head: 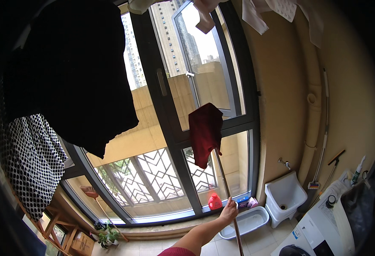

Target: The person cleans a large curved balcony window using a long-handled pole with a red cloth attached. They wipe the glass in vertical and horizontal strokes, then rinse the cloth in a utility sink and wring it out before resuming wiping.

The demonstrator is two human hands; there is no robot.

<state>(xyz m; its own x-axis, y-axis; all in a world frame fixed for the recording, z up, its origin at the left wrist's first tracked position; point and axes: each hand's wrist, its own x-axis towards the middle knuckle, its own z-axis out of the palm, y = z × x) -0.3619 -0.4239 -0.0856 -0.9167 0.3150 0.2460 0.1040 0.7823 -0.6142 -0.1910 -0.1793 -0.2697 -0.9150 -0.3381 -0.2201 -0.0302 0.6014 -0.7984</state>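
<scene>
My left hand grips a metal pole that rises toward the tall dark-framed window. A dark red cloth hangs over the pole's upper end, in front of the window's middle crossbar. I cannot tell whether the cloth touches the frame or glass. My right hand is out of view, and the pole's lower end runs off the bottom edge. Below my left hand lies a pale oblong plastic tub on the tiled floor. A red detergent bottle stands on the sill close by.
A hinged sash stands ajar. Black clothing and a polka-dot garment hang at left. A white utility sink sits under a tap; a white appliance is lower right. A broom leans near potted plants.
</scene>
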